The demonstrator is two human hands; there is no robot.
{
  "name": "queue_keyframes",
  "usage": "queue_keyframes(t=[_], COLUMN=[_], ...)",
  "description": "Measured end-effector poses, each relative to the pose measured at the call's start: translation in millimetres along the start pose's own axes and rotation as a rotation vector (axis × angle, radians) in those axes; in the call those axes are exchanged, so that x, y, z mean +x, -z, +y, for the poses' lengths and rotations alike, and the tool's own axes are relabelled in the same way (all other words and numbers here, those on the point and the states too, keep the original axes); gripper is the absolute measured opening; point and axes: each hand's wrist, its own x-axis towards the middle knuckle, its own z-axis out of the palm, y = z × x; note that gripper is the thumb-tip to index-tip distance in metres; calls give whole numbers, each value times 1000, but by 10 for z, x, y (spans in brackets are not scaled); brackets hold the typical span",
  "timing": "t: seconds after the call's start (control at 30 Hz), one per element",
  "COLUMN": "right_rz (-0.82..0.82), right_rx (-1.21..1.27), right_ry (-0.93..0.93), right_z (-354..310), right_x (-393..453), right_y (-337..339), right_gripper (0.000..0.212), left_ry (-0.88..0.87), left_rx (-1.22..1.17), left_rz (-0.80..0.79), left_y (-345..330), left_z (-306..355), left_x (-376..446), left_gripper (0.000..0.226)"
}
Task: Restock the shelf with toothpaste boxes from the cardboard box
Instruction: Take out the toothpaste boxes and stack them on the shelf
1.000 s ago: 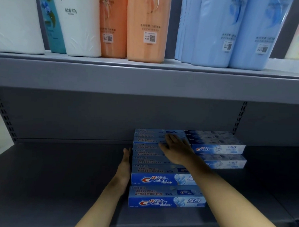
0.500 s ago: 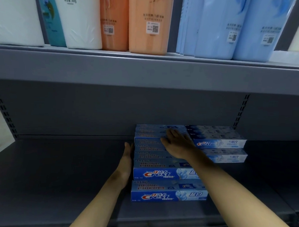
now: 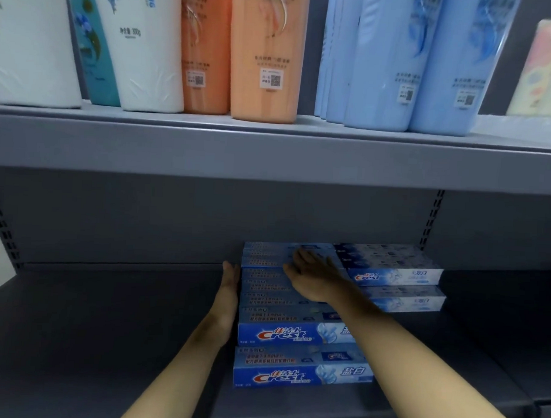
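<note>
Blue Crest toothpaste boxes lie in two stacked layers on the lower grey shelf (image 3: 88, 343). The left stack (image 3: 282, 304) runs from the back wall toward me, and its front box (image 3: 295, 371) sits lowest at the shelf's front. A second stack (image 3: 391, 274) stands to the right at the back. My left hand (image 3: 229, 286) lies flat with straight fingers against the left ends of the left stack. My right hand (image 3: 312, 273) rests palm down, fingers spread, on top of the left stack near the back. The cardboard box is out of view.
The upper shelf (image 3: 270, 151) carries white, orange and light blue wrapped packs (image 3: 265, 53) just above my hands. Perforated uprights (image 3: 431, 222) run down the back wall. Bare grey shelf stretches left of the boxes and right of the second stack.
Both hands have slid a little deeper along the left stack toward the back wall. The view has shifted slightly; the boxes look unmoved.
</note>
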Motion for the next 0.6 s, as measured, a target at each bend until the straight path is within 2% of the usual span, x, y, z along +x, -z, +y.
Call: queue_keyframes(t=[0.3, 0.6], right_rz=[61, 89], right_rx=[-15, -23], right_ry=[6, 6], right_z=[29, 37], right_x=[40, 101], right_y=[-117, -156], right_gripper=[61, 61], left_ry=[18, 3], left_rx=[-109, -111], left_rz=[6, 6], left_y=[-54, -45], left_z=[-31, -21], left_x=[-19, -42], left_gripper=[56, 58])
